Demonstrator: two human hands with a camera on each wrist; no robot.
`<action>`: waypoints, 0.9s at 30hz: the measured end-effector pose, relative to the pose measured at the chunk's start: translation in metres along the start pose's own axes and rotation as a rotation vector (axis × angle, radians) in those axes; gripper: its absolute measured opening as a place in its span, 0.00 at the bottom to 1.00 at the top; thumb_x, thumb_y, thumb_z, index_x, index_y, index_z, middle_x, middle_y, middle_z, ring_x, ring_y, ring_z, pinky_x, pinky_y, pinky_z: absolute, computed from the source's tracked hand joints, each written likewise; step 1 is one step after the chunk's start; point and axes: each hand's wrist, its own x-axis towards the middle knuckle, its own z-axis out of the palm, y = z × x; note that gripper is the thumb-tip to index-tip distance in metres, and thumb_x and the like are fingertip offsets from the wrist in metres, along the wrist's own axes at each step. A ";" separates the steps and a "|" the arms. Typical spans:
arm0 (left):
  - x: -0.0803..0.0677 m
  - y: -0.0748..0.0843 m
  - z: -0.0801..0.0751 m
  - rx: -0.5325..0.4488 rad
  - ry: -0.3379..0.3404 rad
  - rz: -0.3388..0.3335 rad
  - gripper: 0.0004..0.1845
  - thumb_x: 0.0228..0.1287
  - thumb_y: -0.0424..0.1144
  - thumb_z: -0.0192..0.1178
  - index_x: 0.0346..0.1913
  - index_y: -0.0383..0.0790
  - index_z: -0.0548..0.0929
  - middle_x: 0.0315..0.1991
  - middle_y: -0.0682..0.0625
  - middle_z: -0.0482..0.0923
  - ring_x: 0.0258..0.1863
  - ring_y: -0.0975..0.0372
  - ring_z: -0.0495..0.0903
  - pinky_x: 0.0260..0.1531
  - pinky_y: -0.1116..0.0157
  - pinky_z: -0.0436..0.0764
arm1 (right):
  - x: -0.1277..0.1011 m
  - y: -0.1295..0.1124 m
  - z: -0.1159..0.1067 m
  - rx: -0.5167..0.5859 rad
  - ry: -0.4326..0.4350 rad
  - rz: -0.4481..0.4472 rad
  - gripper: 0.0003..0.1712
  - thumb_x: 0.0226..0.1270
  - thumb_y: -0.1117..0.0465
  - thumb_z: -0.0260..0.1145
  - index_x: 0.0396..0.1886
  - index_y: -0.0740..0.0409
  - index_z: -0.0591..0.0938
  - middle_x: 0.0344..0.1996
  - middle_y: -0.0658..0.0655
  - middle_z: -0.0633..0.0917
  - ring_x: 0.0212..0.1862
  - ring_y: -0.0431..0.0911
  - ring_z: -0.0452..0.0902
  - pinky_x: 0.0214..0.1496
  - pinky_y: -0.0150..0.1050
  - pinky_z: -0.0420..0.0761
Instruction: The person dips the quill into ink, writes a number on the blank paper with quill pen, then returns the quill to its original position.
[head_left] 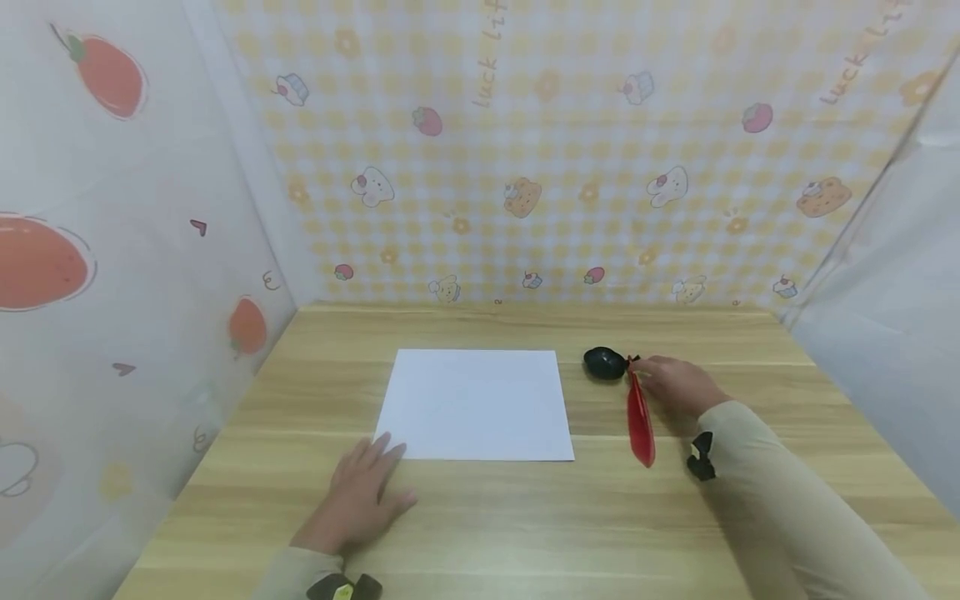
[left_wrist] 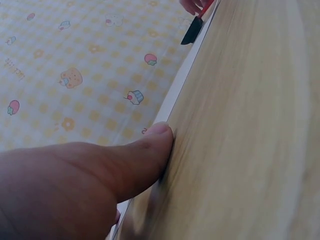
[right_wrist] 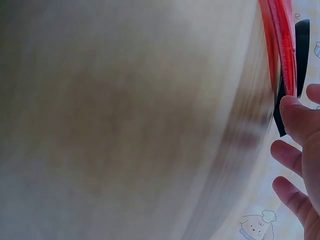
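Note:
My left hand [head_left: 356, 496] lies with fingers extended at the near left corner of a white sheet of paper [head_left: 476, 404]. In the left wrist view its thumb [left_wrist: 145, 152] reaches along the paper's edge. To the right of the sheet, my right hand [head_left: 678, 383] pinches a long, narrow red plastic piece [head_left: 640, 425] by its far end. A black piece with a rounded oval head [head_left: 603, 363] lies against that end. The right wrist view shows the red piece [right_wrist: 282, 45] beside the black one [right_wrist: 302, 55]; whether they are joined I cannot tell.
The sheet and both pieces are on a wood-grain table [head_left: 487, 529]. A yellow checked backdrop [head_left: 480, 233] stands along its far edge. A white printed sheet [head_left: 172, 275] hangs on the left side and a pale one [head_left: 892, 275] on the right.

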 end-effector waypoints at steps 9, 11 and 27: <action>-0.001 0.002 -0.001 -0.010 0.017 0.009 0.40 0.63 0.60 0.58 0.71 0.38 0.66 0.74 0.36 0.52 0.72 0.37 0.43 0.67 0.37 0.39 | 0.003 -0.002 0.001 -0.017 -0.034 -0.019 0.15 0.56 0.71 0.71 0.44 0.56 0.84 0.34 0.51 0.86 0.38 0.50 0.84 0.38 0.47 0.85; -0.002 0.001 0.000 -0.007 0.017 0.008 0.40 0.63 0.61 0.58 0.71 0.38 0.66 0.74 0.36 0.52 0.72 0.37 0.43 0.67 0.37 0.40 | 0.003 -0.003 0.001 -0.015 -0.039 -0.028 0.15 0.55 0.72 0.72 0.42 0.54 0.85 0.33 0.49 0.85 0.37 0.49 0.84 0.37 0.46 0.85; -0.002 0.000 0.000 0.012 0.041 0.028 0.39 0.63 0.60 0.59 0.70 0.38 0.67 0.73 0.35 0.54 0.71 0.36 0.46 0.66 0.35 0.42 | 0.007 0.003 0.007 -0.028 -0.081 -0.034 0.16 0.56 0.74 0.69 0.40 0.52 0.85 0.37 0.53 0.87 0.41 0.53 0.84 0.38 0.47 0.85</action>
